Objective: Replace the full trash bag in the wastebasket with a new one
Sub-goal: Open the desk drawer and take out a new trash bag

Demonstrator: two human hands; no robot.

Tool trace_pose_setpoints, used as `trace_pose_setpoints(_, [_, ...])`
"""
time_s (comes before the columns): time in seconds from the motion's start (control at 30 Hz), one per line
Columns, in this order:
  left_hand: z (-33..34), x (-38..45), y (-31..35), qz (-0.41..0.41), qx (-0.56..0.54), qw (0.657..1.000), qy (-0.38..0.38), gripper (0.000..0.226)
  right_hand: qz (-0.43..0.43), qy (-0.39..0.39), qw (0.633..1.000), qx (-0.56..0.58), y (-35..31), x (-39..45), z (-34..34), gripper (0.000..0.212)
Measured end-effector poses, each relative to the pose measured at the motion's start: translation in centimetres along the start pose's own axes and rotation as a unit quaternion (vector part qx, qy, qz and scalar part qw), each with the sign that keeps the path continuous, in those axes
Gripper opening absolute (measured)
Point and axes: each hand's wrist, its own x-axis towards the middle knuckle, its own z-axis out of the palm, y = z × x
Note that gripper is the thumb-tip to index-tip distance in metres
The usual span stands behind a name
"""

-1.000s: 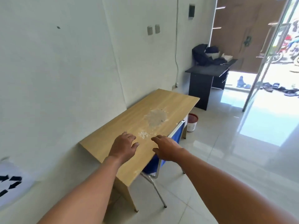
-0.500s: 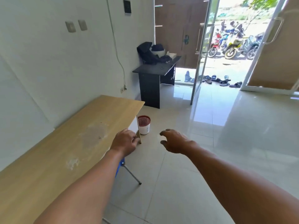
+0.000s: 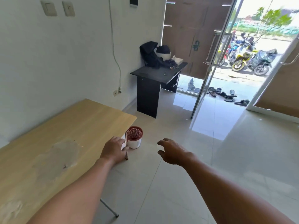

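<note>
A small wastebasket (image 3: 134,137) with a red mesh top and a white lower part stands on the tiled floor beside the far end of a wooden table (image 3: 53,147). No trash bag shows in or around it from here. My left hand (image 3: 114,150) hovers near the table's far corner, fingers loosely curled, holding nothing. My right hand (image 3: 174,151) is held out over the floor to the right of the basket, fingers apart and empty. Both hands are short of the wastebasket.
A black desk (image 3: 155,81) with dark bags on it stands against the wall beyond the basket. An open glass door (image 3: 212,62) leads outside, with sandals (image 3: 226,94) at the threshold and motorbikes beyond. A metal chair leg (image 3: 110,209) pokes out under the table.
The view has swung right and moved forward along the table. The wastebasket now looks closer and larger. Both hands stay stretched out in front, empty.
</note>
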Motion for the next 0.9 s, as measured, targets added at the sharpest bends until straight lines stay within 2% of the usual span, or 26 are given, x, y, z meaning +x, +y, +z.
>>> trace_pose_setpoints(0.2, [1.4,6.0,-3.2,-0.103,0.006,0.994,-0.024,0.056,-0.047,-0.046,0.997,-0.043,1.3,11.3,-0.9,0.05])
trace_pose_setpoints(0.37, [3.0,8.4,-5.7,-0.212,0.002,0.977,-0.028,0.061,-0.144,-0.086,0.982,-0.083,0.3,20.4,-0.3,0.048])
trace_pose_setpoints(0.57, [5.6,9.6,-6.1,-0.319,0.025,0.947,-0.032,0.063,-0.283,-0.15,0.941,-0.106,-0.3,29.9,1.7,0.051])
trace_pose_setpoints(0.67, [7.6,10.2,-4.7,-0.393,0.019,0.919,-0.01,0.063,-0.342,-0.168,0.919,-0.103,0.7,33.9,3.4,0.051])
trace_pose_setpoints(0.9, [13.5,15.3,-5.0,-0.476,0.024,0.878,0.026,0.068,-0.366,-0.19,0.906,-0.093,5.4,40.6,9.8,0.047])
